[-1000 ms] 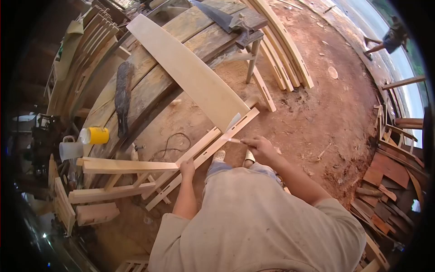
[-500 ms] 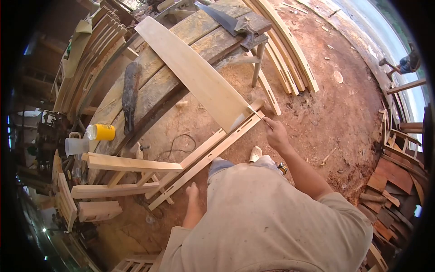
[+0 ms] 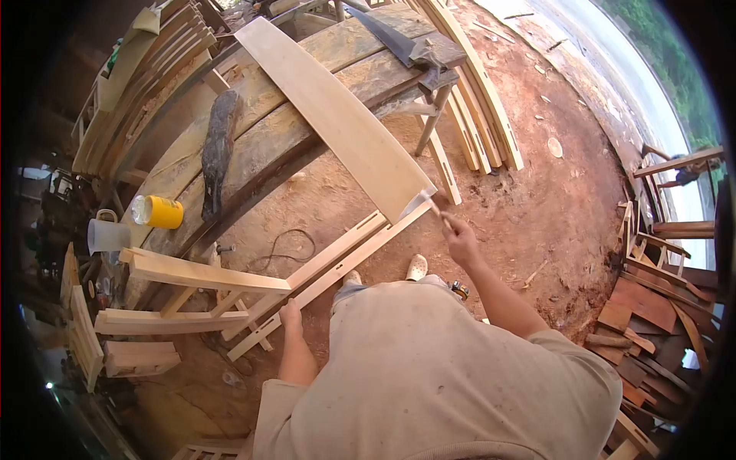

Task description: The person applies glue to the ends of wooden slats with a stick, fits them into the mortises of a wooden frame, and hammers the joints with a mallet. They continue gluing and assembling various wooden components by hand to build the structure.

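Note:
My right hand (image 3: 461, 239) is closed on the handle of a slim brush-like tool (image 3: 437, 207); its pale end is at the near end of a wide, smooth wooden board (image 3: 337, 115). That board slants from the workbench (image 3: 261, 157) down to a slotted wooden rail (image 3: 368, 249). My left hand (image 3: 290, 316) is closed on the same rail lower down, its fingertips partly hidden. A second slotted rail (image 3: 337, 247) runs alongside. Both lie close to an angled wooden frame (image 3: 207, 274).
A yellow container (image 3: 164, 212) and a clear plastic jug (image 3: 108, 235) stand on the bench's left end. A dark wooden piece (image 3: 220, 149), a handsaw (image 3: 383, 34) and a clamp-like metal tool (image 3: 431, 60) lie there too. Long slotted timbers (image 3: 483, 100) lie beyond; scrap wood (image 3: 636, 307) is piled right.
My left hand has moved up to the slotted rail and taken hold of it. The tool's pale end in my right hand has come down onto the board's near end.

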The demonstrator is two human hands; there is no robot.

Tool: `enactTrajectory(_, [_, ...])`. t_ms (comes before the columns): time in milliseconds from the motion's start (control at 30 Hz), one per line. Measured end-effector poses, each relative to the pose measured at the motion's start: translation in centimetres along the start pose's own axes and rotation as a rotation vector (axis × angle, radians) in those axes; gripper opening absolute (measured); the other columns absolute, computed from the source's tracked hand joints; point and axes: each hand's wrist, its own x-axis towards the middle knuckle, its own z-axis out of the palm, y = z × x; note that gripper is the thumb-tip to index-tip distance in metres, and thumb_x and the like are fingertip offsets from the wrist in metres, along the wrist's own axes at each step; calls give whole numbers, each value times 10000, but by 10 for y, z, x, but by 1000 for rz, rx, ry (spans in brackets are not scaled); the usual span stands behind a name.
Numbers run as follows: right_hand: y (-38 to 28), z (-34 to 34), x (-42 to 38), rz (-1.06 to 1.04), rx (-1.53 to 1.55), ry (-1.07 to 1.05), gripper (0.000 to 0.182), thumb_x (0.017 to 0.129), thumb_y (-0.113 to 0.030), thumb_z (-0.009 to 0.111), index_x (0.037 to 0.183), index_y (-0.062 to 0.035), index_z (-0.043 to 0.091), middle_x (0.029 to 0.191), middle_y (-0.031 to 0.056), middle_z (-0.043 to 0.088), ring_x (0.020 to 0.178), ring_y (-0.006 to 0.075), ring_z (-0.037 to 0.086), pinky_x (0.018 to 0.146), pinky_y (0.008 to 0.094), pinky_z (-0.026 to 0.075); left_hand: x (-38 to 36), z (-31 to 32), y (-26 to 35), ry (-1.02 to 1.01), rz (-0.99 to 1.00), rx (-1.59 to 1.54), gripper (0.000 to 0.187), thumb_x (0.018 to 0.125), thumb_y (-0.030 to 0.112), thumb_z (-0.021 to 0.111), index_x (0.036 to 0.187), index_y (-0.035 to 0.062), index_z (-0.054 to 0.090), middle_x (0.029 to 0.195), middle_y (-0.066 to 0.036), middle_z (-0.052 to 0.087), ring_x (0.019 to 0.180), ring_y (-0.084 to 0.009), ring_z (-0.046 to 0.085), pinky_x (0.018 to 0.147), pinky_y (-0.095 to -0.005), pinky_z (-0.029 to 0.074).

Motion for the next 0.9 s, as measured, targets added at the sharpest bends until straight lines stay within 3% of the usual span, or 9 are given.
enactTrajectory(167, [-9, -12, -8, -490, -293, -58, 308, 914, -83, 565, 1212, -88, 644, 704, -20, 468, 636, 71, 429, 575, 240, 376, 26, 12, -41, 48, -28, -161, 477, 891, 273, 526, 1081, -158, 596, 1124, -281, 627, 1091, -374, 591, 940, -420, 430])
enactTrajectory(233, [-22, -19, 6, 56, -112, 86, 323, 908, -78, 561, 1218, -105, 643, 717, 15, 505, 637, 96, 467, 578, 265, 405, 8, 16, -35, 80, -27, -157, 502, 883, 288, 546, 1090, -167, 584, 1140, -290, 617, 1096, -383, 588, 939, -426, 430])
enactTrajectory(267, [-24, -22, 11, 115, -237, 53, 315, 876, -96, 565, 1179, -82, 648, 835, 192, 625, 708, 254, 594, 680, 353, 470, 4, 17, -33, 61, -3, -82, 514, 881, 296, 553, 1097, -169, 577, 1147, -295, 611, 1103, -388, 583, 943, -425, 428])
enactTrajectory(400, [-51, -11, -6, 153, -200, -68, 324, 878, -102, 560, 1191, -87, 646, 832, 188, 614, 713, 242, 587, 683, 342, 469, -14, 18, -14, 45, 4, -90, 513, 887, 307, 557, 1099, -159, 585, 1157, -304, 603, 1124, -389, 573, 958, -418, 419])
enactTrajectory(500, [-33, 8, -27, -151, -318, -229, 332, 888, -105, 553, 1208, -92, 638, 843, 179, 615, 742, 214, 584, 699, 328, 467, -12, 20, -21, 57, -18, -31, 500, 898, 305, 545, 1098, -151, 594, 1158, -297, 607, 1120, -370, 578, 957, -410, 419])
enactTrajectory(633, [-35, 22, -32, 206, -3, -102, 327, 879, -92, 586, 1200, -103, 648, 876, 135, 623, 809, 217, 596, 748, 324, 467, -32, 3, -8, 71, -92, -50, 516, 895, 315, 543, 1075, -166, 597, 1132, -290, 622, 1039, -355, 620, 914, -403, 451])
enactTrajectory(733, [-47, 26, -42, 37, -227, -91, 330, 873, -76, 599, 1199, -96, 647, 863, 117, 617, 811, 202, 596, 748, 319, 464, -22, -4, -28, 111, -80, 121, 515, 890, 321, 547, 1034, -170, 614, 1079, -285, 640, 972, -353, 639, 857, -400, 480])
enactTrajectory(833, [-61, 29, -50, -113, -240, -296, 335, 866, -64, 599, 1198, -85, 643, 865, 147, 621, 837, 212, 603, 762, 326, 464, -23, -13, -43, 87, -184, -119, 521, 893, 328, 543, 1010, -174, 621, 1062, -301, 640, 975, -379, 634, 866, -412, 475])
enactTrajectory(900, [-60, 34, -47, 211, -16, -73, 313, 867, -60, 599, 1176, -61, 647, 901, 171, 657, 838, 244, 633, 755, 343, 478, -9, -17, -68, 61, -159, -134, 555, 896, 361, 528, 1049, -166, 609, 1111, -318, 618, 1039, -417, 605, 939, -428, 436])
